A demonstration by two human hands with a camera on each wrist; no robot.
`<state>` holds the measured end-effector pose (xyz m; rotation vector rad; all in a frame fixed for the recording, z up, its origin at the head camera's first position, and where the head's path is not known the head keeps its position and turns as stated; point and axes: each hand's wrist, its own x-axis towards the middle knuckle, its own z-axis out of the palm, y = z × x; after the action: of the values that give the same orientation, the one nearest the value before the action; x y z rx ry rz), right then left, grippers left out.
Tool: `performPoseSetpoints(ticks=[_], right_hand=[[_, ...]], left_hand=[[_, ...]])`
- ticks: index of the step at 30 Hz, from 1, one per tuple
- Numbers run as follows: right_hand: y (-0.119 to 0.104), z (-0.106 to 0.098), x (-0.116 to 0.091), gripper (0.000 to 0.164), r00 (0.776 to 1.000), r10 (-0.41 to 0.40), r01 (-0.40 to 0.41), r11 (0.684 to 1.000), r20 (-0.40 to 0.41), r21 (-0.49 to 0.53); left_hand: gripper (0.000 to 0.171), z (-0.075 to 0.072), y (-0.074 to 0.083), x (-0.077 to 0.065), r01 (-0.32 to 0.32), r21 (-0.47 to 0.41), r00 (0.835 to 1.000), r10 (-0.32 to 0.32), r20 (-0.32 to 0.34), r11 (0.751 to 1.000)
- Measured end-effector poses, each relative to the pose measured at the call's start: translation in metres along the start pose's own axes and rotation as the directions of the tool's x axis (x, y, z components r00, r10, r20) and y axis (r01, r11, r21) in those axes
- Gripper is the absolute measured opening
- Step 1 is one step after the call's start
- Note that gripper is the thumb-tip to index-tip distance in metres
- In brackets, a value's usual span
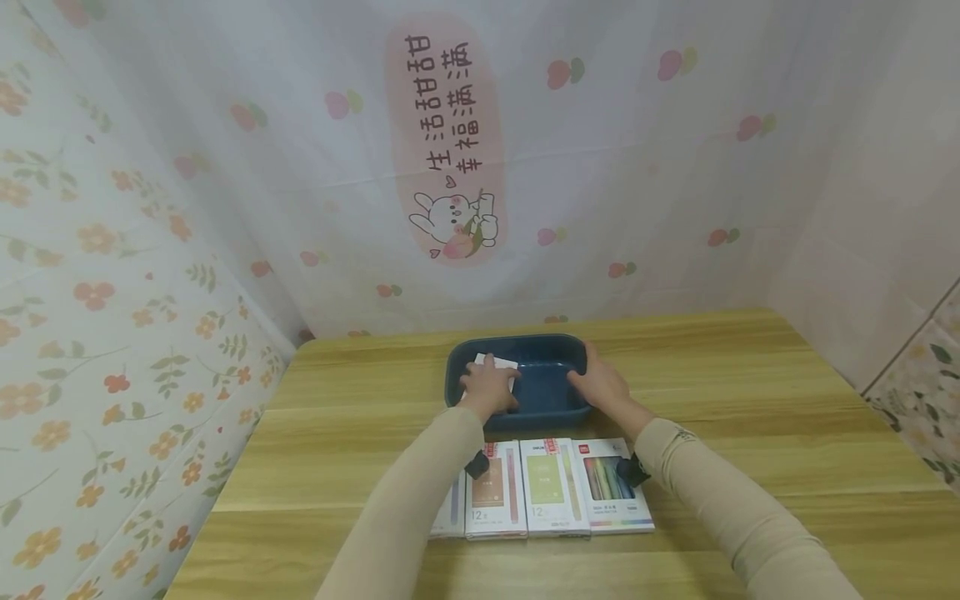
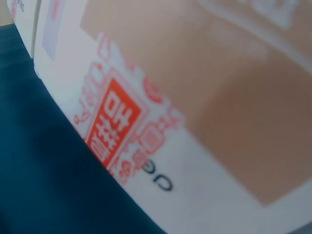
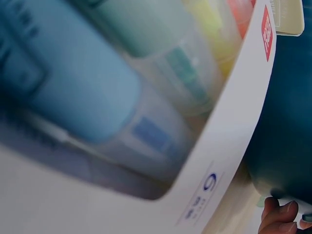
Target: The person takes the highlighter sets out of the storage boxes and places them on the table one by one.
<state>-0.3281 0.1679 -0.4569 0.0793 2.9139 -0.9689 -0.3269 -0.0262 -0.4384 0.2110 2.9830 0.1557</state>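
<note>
A dark blue rectangular basin [image 1: 551, 400] stands on the table. Over its left part, my left hand [image 1: 487, 390] rests with spread fingers on a flat white item [image 1: 501, 362], most of it hidden beneath the hand. My right hand [image 1: 603, 385] grips the basin's right rim, thumb inside and fingers outside. In the right wrist view, fingertips [image 3: 280, 219] show beside the basin [image 3: 287, 122]. In front of the basin lies a row of white boxes: a brown-panelled box [image 1: 495, 492], a green-panelled box [image 1: 555, 492] and a windowed box of coloured pens [image 1: 611, 500].
Another white box [image 1: 448, 512] at the row's left end is partly covered by my left sleeve. The wooden table [image 1: 727, 400] reaches back to a printed curtain [image 1: 637, 192]. A floral curtain [image 1: 112, 375] hangs along the left side.
</note>
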Motion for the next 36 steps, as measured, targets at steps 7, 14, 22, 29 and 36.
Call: performPoseSetpoints(ticks=[7, 14, 22, 29, 36], right_hand=[[0.0004, 0.0008, 0.0001, 0.073, 1.000, 0.004, -0.004, 1.000, -0.005, -0.006], [0.0006, 0.0009, 0.0002, 0.073, 1.000, -0.002, 0.002, 1.000, -0.010, -0.014], [-0.0006, 0.0004, -0.0004, 0.072, 1.000, 0.002, -0.002, 1.000, -0.002, 0.004], [0.0007, 0.0021, 0.0010, 0.072, 1.000, -0.002, 0.002, 1.000, -0.008, 0.009], [0.0009, 0.0019, 0.0017, 0.074, 1.000, 0.012, -0.012, 1.000, -0.002, 0.014]], left_hand=[[0.060, 0.0003, 0.0023, 0.0000, -0.010, 0.115, 1.000, 0.013, -0.027, 0.993], [0.068, -0.0032, 0.0043, -0.0024, 0.043, 0.093, 0.999, -0.043, -0.001, 0.995], [0.071, -0.0021, 0.0022, -0.0018, 0.036, 0.111, 0.999, -0.037, 0.012, 0.993], [0.068, -0.0011, -0.0002, -0.0016, 0.026, 0.111, 0.999, -0.022, -0.036, 0.993], [0.066, -0.0091, -0.0016, -0.0012, 0.015, 0.092, 0.998, -0.009, -0.068, 0.996]])
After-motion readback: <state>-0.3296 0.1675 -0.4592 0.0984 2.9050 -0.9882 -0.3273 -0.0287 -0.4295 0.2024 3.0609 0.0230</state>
